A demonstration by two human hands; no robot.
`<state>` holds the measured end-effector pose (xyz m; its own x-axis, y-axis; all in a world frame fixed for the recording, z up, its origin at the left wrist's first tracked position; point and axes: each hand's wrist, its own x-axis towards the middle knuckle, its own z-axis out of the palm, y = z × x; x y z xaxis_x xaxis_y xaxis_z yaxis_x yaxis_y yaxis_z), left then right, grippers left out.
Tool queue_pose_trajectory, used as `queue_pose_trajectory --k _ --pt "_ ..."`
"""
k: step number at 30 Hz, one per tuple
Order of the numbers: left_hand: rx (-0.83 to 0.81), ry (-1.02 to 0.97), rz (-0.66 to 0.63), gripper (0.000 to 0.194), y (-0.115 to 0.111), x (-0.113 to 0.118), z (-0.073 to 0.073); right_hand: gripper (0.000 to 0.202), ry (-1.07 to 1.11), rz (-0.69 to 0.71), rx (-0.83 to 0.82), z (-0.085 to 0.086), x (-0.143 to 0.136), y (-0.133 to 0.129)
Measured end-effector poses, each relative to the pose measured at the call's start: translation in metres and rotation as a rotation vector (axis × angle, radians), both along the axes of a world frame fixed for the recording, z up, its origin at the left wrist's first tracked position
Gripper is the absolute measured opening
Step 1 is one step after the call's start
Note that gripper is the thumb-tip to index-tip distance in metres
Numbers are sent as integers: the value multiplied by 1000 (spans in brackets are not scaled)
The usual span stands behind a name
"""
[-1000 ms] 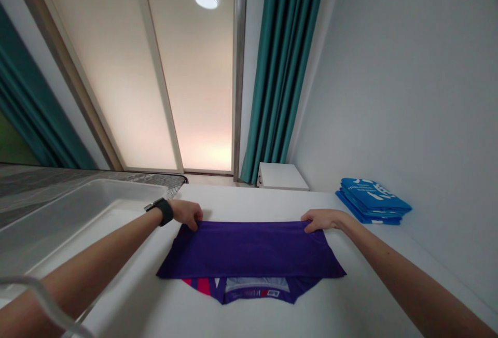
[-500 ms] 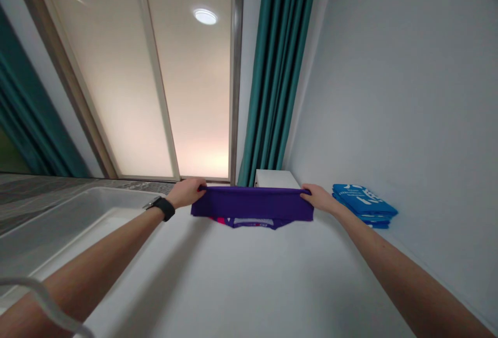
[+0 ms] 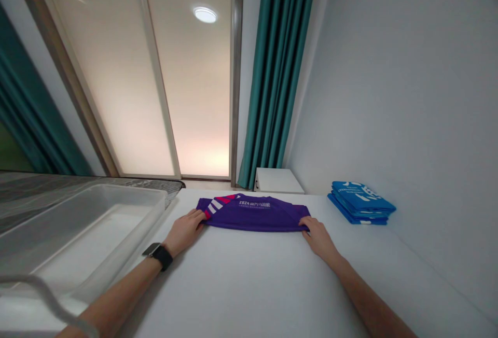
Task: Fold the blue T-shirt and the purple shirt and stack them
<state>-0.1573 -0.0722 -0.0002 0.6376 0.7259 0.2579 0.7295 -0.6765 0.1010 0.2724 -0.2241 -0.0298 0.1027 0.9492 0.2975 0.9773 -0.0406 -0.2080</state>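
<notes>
A purple T-shirt [image 3: 254, 217] with white lettering and red-and-white stripes at its left end lies folded in a wide strip on the white table [image 3: 241, 281]. My left hand [image 3: 187, 230], with a black watch on the wrist, pinches the shirt's near left corner. At the opposite end, the near right corner is between the thumb and fingers of my right hand [image 3: 318, 237]. The shirt's near edge runs fairly straight between both hands.
A pile of folded blue garments [image 3: 361, 203] sits at the right, by the wall. On the left stands a translucent plastic bin [image 3: 155, 208]. Behind the table are a white cabinet [image 3: 278, 180] and a green curtain [image 3: 274, 79]. A pale cable [image 3: 42, 291] crosses the lower left.
Both hands have come down and nearer with the shirt. Its raised plain purple panel has folded over, and the printed side now lies face up on the table.
</notes>
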Motion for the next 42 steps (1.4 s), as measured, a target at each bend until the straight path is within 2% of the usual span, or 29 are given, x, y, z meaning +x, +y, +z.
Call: queue_pose_trajectory --k 4,9,11,14,17,20,23,28,33,37,42 --pt "-40 -37 23 25 0 0 1 27 21 8 14 -3 1 1" --pt "9 14 -24 24 -8 -1 11 18 -90 15 33 11 -6 -5" --pt "62 25 -69 28 -14 6 14 24 -138 44 50 17 -16 -6" --pt "123 -2 -144 42 -21 38 14 41 -146 73 50 22 -45 8" --pt "116 -38 -157 47 -22 88 10 47 -114 93 -37 23 -85 41" --pt "79 -39 -123 47 -15 133 3 50 -71 66 -131 21 -119 77" --pt "33 -31 -50 46 -8 156 -8 53 -50 50 -155 16 -135 100" --pt "12 -26 -14 48 -3 159 -25 54 -36 44 -193 8 -136 107" --pt "8 -27 -2 50 -7 157 -29 55 -61 35 -211 7 -137 101" --pt "15 -31 23 51 -21 153 -32 55 -78 51 -192 8 -142 86" --pt "29 -40 10 51 -52 145 -31 56 -75 51 -178 9 -151 55"
